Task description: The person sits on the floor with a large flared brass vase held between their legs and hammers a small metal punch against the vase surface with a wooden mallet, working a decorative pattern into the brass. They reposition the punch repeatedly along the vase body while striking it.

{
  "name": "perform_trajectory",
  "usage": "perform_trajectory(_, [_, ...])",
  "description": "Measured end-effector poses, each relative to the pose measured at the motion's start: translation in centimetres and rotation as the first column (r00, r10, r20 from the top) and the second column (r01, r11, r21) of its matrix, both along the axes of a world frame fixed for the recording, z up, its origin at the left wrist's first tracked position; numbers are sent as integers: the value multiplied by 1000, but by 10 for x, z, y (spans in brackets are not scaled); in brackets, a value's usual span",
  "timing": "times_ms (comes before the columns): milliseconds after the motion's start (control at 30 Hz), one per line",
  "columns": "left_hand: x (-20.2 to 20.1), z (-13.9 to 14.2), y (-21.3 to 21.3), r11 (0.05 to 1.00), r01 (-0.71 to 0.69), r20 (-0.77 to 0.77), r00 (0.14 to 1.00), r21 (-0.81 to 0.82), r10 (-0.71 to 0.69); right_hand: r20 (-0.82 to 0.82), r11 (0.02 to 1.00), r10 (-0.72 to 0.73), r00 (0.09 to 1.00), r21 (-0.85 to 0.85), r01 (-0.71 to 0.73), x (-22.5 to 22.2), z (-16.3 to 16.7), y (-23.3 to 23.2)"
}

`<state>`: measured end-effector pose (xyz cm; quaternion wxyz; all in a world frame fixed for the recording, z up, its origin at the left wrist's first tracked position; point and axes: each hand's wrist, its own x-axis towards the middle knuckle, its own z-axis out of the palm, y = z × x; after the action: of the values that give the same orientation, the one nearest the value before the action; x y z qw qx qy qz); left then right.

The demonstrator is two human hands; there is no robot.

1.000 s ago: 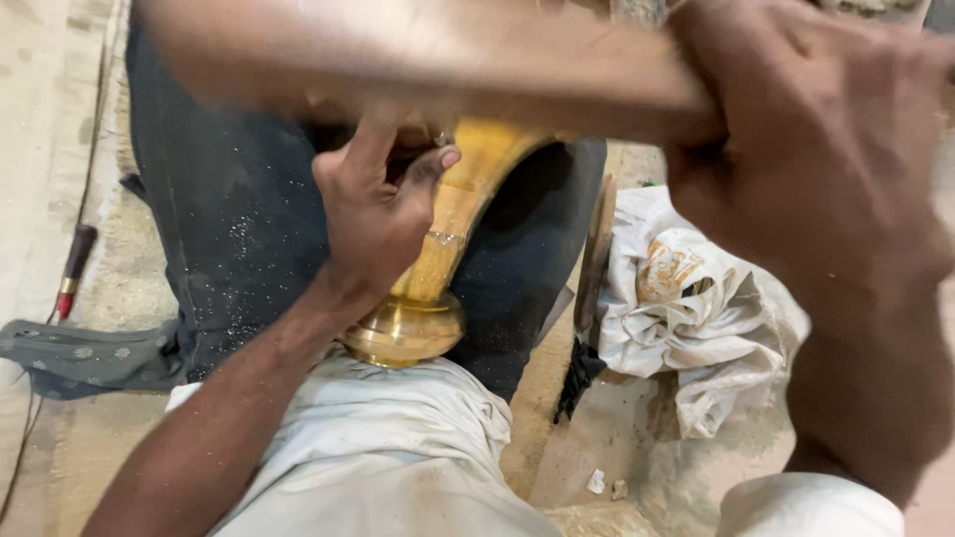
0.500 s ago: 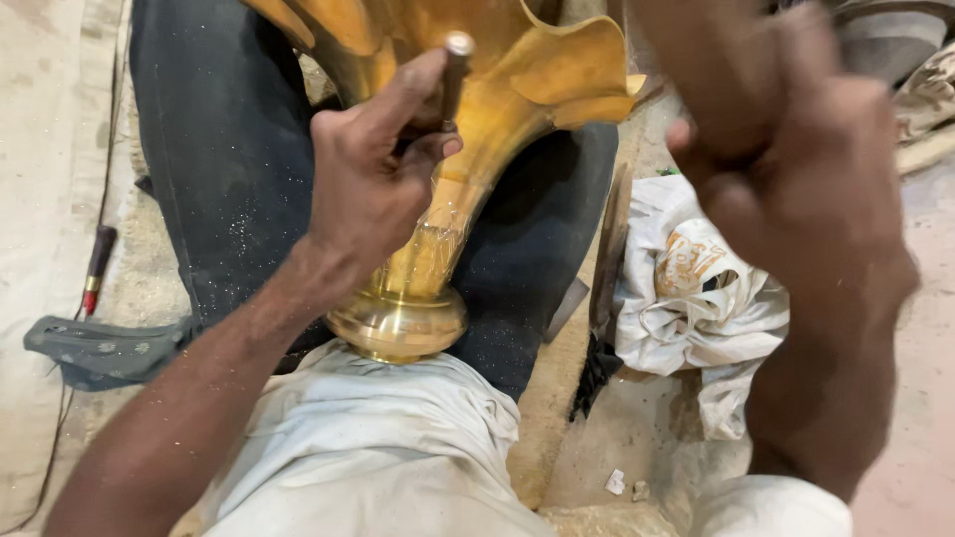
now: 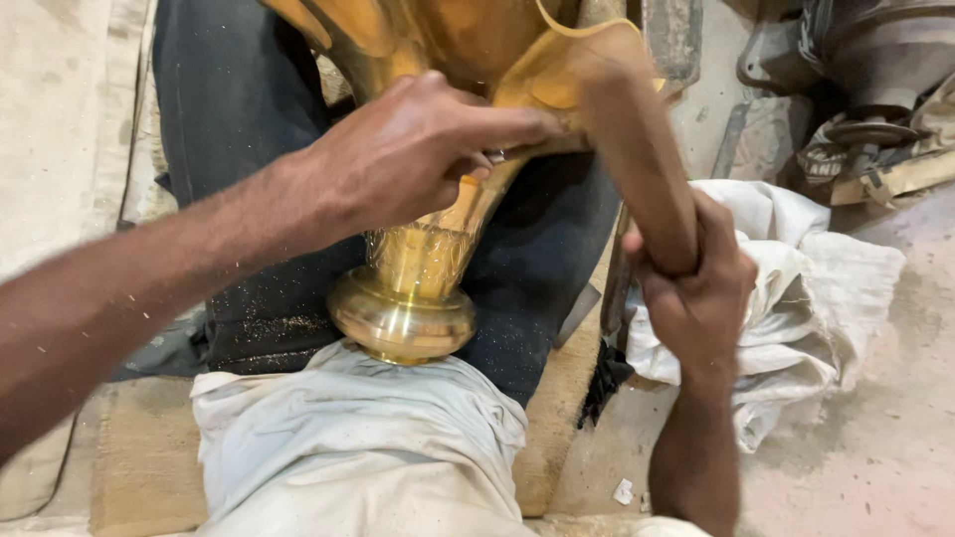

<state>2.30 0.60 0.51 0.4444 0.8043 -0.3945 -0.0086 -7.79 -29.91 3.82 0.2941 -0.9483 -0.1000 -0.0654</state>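
At the top edge the flared mouth of the shiny golden brass vase is cut off, while its round foot rests against the person's lap on dark trousers. The left hand presses on the vase's neck, fingers curled around a small tool that is mostly hidden, and the right hand is clenched around a brown wooden handle crossing the vase's rim. A crumpled white cloth lies just right of that hand, with bare dusty floor beyond.

We see a glossy, smooth brass vase, a matt wooden handle, crumpled off-white cloth, dark denim flecked with metal dust, and rough dusty floor.
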Motion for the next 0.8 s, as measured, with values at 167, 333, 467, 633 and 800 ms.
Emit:
perform_trajectory(167, [17,15,-2,953,151,-130,984,262,-120,-23,959,-162,986,233,163,-39,-62,-4])
perform_trajectory(333, [23,29,-7,911,282,-17,957,300,-291,-119,904,-378,918,167,393,-77,-115,-20])
perform_trajectory(467, [32,44,-14,788,409,-144,910,460,-389,-29,914,-369,929,-195,357,-83,-141,-27])
perform_trajectory(633, [41,55,-12,726,434,-193,898,533,-395,219,967,-255,942,48,251,-78,-134,-18])
perform_trajectory(800, [42,55,-9,817,336,-142,942,468,-305,173,948,-319,932,68,311,-72,-120,-7])
